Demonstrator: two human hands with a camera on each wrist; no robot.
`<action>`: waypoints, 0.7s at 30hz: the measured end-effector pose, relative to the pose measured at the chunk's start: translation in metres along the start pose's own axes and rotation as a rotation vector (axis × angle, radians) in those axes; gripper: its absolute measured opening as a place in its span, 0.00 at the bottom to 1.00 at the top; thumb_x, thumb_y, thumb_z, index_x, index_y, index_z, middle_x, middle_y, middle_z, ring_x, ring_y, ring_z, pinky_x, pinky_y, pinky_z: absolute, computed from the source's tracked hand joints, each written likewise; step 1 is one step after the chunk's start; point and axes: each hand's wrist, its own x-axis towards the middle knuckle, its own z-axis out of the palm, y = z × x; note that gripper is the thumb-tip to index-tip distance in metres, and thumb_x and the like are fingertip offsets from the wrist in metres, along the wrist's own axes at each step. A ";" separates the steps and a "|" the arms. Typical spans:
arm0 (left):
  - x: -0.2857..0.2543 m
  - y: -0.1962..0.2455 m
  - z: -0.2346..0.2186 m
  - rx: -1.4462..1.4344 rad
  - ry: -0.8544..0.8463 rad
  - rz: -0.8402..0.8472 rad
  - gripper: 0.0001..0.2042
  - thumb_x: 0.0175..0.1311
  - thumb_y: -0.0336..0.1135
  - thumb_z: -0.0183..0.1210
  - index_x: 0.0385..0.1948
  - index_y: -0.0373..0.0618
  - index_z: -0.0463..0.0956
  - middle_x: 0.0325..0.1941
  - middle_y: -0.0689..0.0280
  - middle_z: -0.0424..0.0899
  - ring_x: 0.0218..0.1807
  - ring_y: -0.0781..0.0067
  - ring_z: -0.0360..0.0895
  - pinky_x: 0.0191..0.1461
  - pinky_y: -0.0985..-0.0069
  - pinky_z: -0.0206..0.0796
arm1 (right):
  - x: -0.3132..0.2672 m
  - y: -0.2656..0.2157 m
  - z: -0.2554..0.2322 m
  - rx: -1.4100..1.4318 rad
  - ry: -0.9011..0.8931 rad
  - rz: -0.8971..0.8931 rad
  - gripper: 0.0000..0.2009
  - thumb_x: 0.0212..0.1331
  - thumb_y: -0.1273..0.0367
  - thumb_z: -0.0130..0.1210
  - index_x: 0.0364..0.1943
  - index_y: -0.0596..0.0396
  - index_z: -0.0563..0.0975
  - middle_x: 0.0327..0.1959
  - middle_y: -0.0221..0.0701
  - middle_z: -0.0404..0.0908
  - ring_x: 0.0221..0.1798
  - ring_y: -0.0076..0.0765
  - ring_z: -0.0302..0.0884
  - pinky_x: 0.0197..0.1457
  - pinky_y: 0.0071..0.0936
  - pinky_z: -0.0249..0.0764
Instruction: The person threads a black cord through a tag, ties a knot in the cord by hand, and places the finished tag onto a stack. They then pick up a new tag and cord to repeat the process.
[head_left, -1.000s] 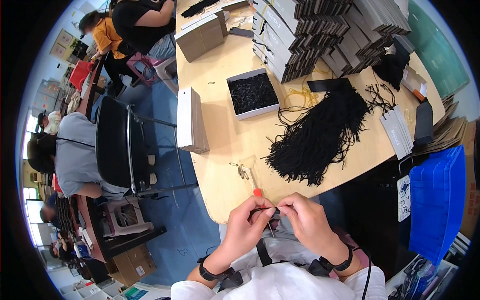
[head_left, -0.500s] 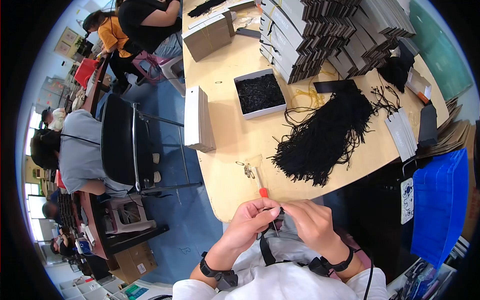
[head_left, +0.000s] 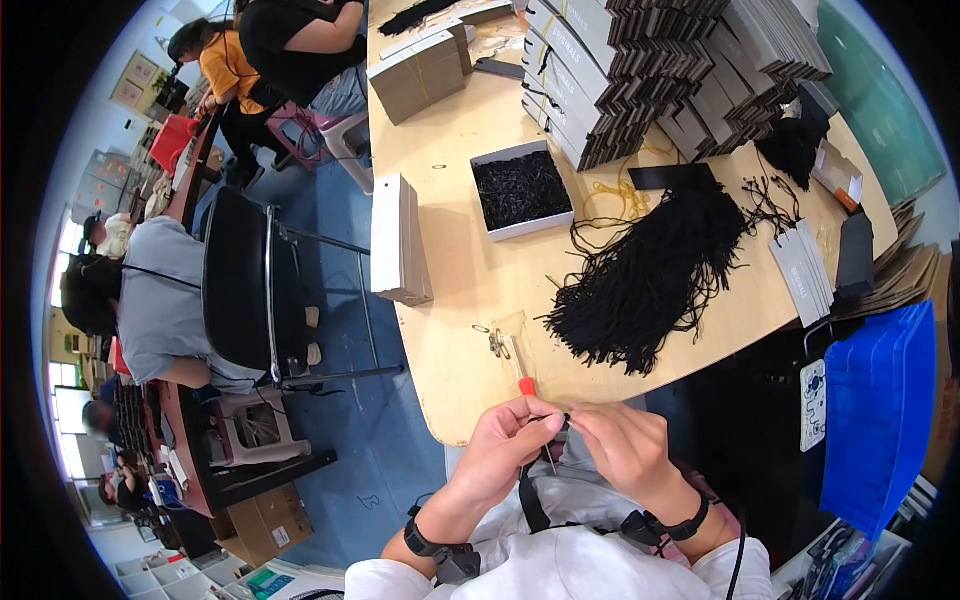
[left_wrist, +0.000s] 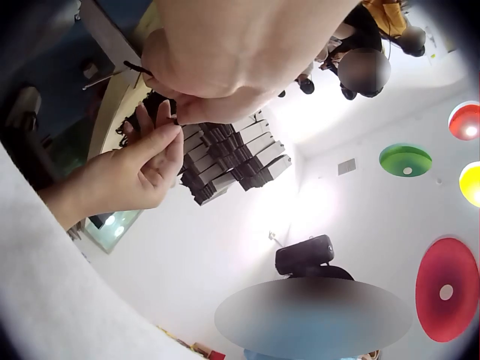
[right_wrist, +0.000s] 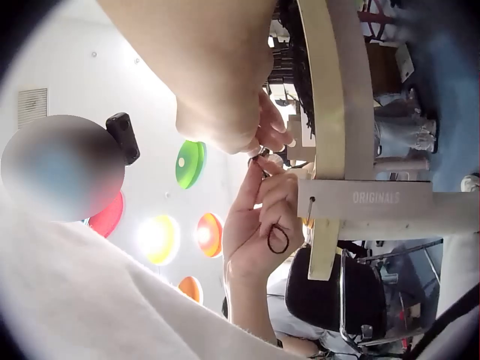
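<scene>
In the head view, both hands meet just off the table's front edge. My left hand point(head_left: 500, 445) pinches a thin black cord point(head_left: 566, 417) between thumb and forefinger. Close against it, the fingertips of my right hand point(head_left: 625, 450) pinch the cord too, with the knuckles bent over it. In the right wrist view, a loop of black cord point(right_wrist: 278, 238) hangs by the left palm. A grey tag point(right_wrist: 375, 199) printed ORIGINALS hangs below the hands, black cord showing at its hole. The fingertips partly hide the cord.
Black cords point(head_left: 650, 280) lie heaped on the table, near an open box point(head_left: 530, 232) of small black pieces. Grey tags point(head_left: 570, 90) stand stacked behind; another stack point(head_left: 400, 240) stands at the left edge. A red-ended tool point(head_left: 527, 386) lies ahead of the hands. A blue bin point(head_left: 875, 400) stands right.
The right hand has turned, its fingers folding over the cord, and the hands have drawn closer together. The head view has shifted slightly, moving the table rightward in the picture.
</scene>
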 end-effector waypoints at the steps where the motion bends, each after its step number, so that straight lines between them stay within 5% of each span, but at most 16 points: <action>1: 0.000 0.000 0.001 0.001 0.000 0.000 0.06 0.65 0.32 0.58 0.38 0.41 0.76 0.26 0.79 0.75 0.21 0.95 0.57 0.23 0.91 0.45 | 0.000 0.000 0.000 -0.030 -0.012 -0.019 0.13 0.46 0.78 0.56 0.40 0.64 0.77 0.35 0.39 0.83 0.29 0.35 0.82 0.28 0.25 0.76; 10: 0.002 0.000 0.010 0.027 0.071 0.062 0.02 0.64 0.29 0.58 0.35 0.42 0.75 0.24 0.79 0.71 0.21 0.94 0.56 0.21 0.90 0.44 | 0.003 -0.002 0.003 -0.113 0.005 -0.013 0.13 0.47 0.78 0.56 0.40 0.65 0.77 0.36 0.39 0.83 0.29 0.34 0.82 0.27 0.25 0.76; 12: 0.001 -0.001 0.008 0.031 0.031 0.088 0.05 0.65 0.30 0.57 0.37 0.39 0.75 0.29 0.74 0.78 0.27 0.89 0.71 0.33 0.87 0.64 | 0.004 -0.003 0.002 -0.119 0.002 -0.007 0.13 0.46 0.78 0.57 0.40 0.65 0.77 0.34 0.38 0.83 0.27 0.33 0.82 0.26 0.25 0.76; 16: 0.001 0.002 0.009 0.088 0.017 0.094 0.06 0.65 0.29 0.57 0.38 0.38 0.75 0.31 0.72 0.78 0.30 0.86 0.73 0.37 0.85 0.67 | 0.004 0.001 0.003 -0.028 0.024 0.013 0.14 0.44 0.78 0.59 0.39 0.64 0.77 0.30 0.36 0.82 0.24 0.32 0.79 0.24 0.25 0.74; 18: 0.001 0.001 0.013 0.102 0.070 0.118 0.04 0.64 0.29 0.58 0.37 0.41 0.76 0.26 0.78 0.73 0.20 0.94 0.56 0.22 0.90 0.44 | 0.004 0.000 0.002 -0.024 0.007 0.016 0.14 0.44 0.79 0.59 0.39 0.65 0.77 0.31 0.36 0.82 0.24 0.32 0.80 0.25 0.26 0.74; 21: 0.000 0.001 0.012 0.086 0.062 0.105 0.05 0.64 0.29 0.58 0.38 0.40 0.76 0.26 0.78 0.73 0.20 0.94 0.56 0.22 0.90 0.44 | 0.005 0.001 0.000 -0.013 -0.026 0.014 0.14 0.44 0.79 0.59 0.39 0.65 0.77 0.32 0.36 0.83 0.26 0.33 0.81 0.27 0.26 0.76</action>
